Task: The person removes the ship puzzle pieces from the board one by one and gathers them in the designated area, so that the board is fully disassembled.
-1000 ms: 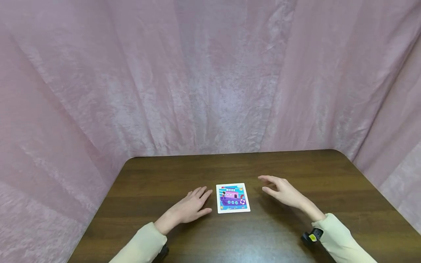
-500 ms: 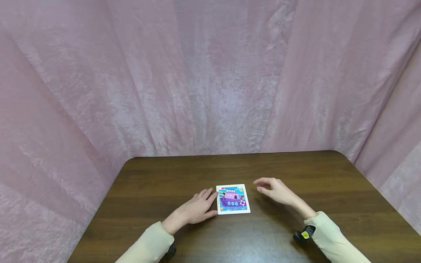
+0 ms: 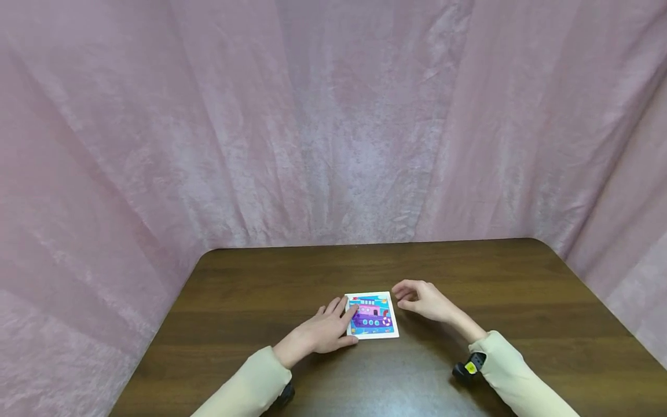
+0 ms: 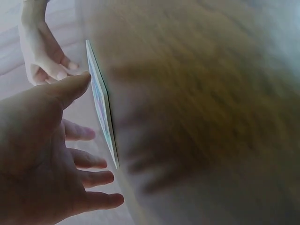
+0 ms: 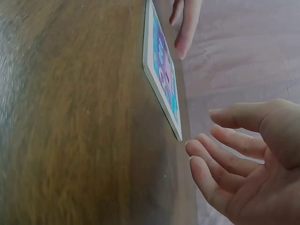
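Observation:
A square white-framed picture board (image 3: 372, 318) with a purple and pink ship lies flat on the table. My left hand (image 3: 325, 332) is at its left side, fingers spread and fairly straight, overlapping the left edge in the head view; the left wrist view shows the thumb and fingers (image 4: 96, 200) above the board (image 4: 104, 110), pinching nothing. Off the board's upper right corner is my right hand (image 3: 424, 300), its fingers loosely bent with nothing between them. In the right wrist view this hand (image 5: 248, 161) appears apart from the board's corner (image 5: 164, 79).
The brown wooden table (image 3: 281, 278) has rounded far corners. Behind it hangs a pink velvet curtain (image 3: 333, 127). A black strap device with a yellow mark (image 3: 471, 368) is on the right wrist.
Both hands have moved inward toward the board. The left fingers now reach over its left edge, and the right hand has come closer to its upper right corner. The board stays in place.

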{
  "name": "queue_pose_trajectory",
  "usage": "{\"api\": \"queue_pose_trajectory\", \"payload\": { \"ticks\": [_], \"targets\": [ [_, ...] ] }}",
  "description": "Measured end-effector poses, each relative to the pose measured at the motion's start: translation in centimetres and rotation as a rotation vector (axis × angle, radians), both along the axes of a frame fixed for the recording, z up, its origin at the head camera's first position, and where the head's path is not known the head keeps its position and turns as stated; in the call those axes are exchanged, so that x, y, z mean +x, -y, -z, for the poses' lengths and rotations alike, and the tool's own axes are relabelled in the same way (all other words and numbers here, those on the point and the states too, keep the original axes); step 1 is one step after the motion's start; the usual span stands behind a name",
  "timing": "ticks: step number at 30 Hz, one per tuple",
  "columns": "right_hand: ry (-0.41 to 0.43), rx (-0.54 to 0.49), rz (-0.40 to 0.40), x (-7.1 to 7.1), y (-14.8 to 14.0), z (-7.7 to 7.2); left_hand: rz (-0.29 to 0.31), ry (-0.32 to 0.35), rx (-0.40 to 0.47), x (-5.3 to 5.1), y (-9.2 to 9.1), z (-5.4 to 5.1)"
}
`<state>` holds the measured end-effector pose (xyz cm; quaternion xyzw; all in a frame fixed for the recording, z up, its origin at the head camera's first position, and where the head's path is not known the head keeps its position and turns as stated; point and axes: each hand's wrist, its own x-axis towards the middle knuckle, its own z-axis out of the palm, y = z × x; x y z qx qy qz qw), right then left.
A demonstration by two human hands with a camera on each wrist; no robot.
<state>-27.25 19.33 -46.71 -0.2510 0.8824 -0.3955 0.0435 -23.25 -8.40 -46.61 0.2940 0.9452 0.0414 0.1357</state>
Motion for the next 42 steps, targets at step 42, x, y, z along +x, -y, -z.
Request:
{"api": "queue_pose_trajectory", "payload": {
  "ticks": [42],
  "targets": [
    [-0.222,0.312,-0.056,-0.6,3.5,0.1,0.148,0.039,-0.066,-1.1,-3.4,0.1]
  ]
}}
